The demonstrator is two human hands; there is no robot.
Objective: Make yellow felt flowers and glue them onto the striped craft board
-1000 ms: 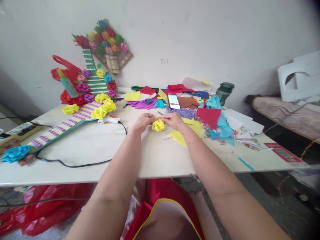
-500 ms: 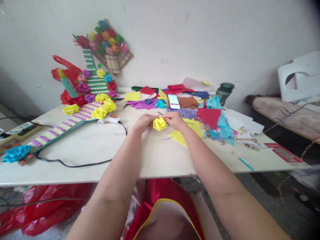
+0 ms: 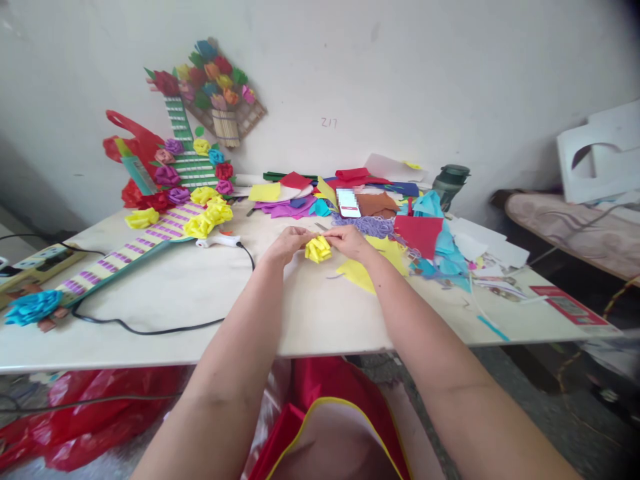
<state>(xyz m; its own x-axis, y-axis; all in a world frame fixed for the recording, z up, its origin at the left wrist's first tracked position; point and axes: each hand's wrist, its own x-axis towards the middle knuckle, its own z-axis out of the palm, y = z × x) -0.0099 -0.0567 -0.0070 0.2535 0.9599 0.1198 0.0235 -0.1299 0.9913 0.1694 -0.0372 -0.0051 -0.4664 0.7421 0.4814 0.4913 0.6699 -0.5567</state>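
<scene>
A yellow paper flower (image 3: 319, 250) with folded petals hangs between my two hands, just above the white table. My left hand (image 3: 291, 243) is closed on its left upper side. From the right, my right hand (image 3: 349, 240) pinches at the flower's top edge, thumb and fingers pressed together. The fingertips almost meet behind the petals, so the exact grip is hidden. Yellow paper sheets (image 3: 359, 273) lie beneath and beside my right hand. Purple shredded strips (image 3: 367, 227) lie just beyond it.
To the left stand a glue gun (image 3: 219, 241) with a black cable and a flower-decorated guitar-shaped piece (image 3: 120, 257). Behind my hands are a phone (image 3: 349, 202) and coloured paper (image 3: 290, 203). A dark bottle (image 3: 450, 185) and blue paper scraps (image 3: 445, 253) are on the right.
The flower has tilted and shifted very slightly left and down between my hands. Both hands keep nearly the same place and hold.
</scene>
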